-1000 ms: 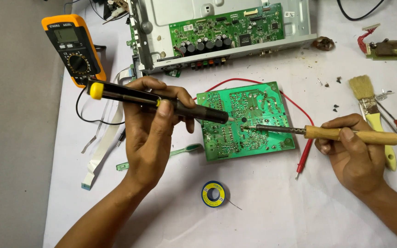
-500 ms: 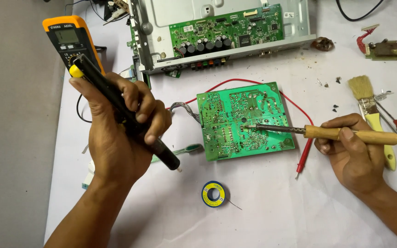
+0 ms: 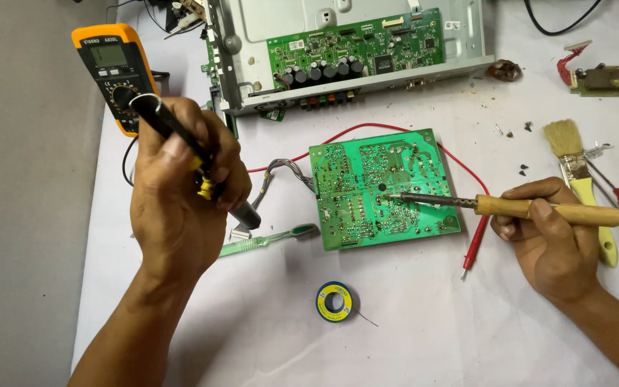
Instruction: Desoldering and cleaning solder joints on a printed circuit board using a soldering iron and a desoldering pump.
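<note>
My left hand (image 3: 180, 193) is closed around a black desoldering pump (image 3: 180, 143) with a yellow button, held slanted above the table left of the green circuit board (image 3: 385, 188). The pump's tip (image 3: 247, 216) hangs near a grey wire bundle (image 3: 281, 172), clear of the board. My right hand (image 3: 546, 233) grips the wooden handle of a soldering iron (image 3: 539, 210). Its metal tip rests on the board's solder side near the middle.
An orange multimeter (image 3: 112, 68) lies at the far left. An open metal chassis (image 3: 352, 50) with a green board sits at the back. A solder spool (image 3: 334, 302), a green toothbrush (image 3: 266, 239), a paintbrush (image 3: 574, 168) and a red probe (image 3: 476, 244) lie around.
My left hand has swung the pump away from the board, leftward, and turned it so the tip points down and right. My right hand and the iron have stayed put.
</note>
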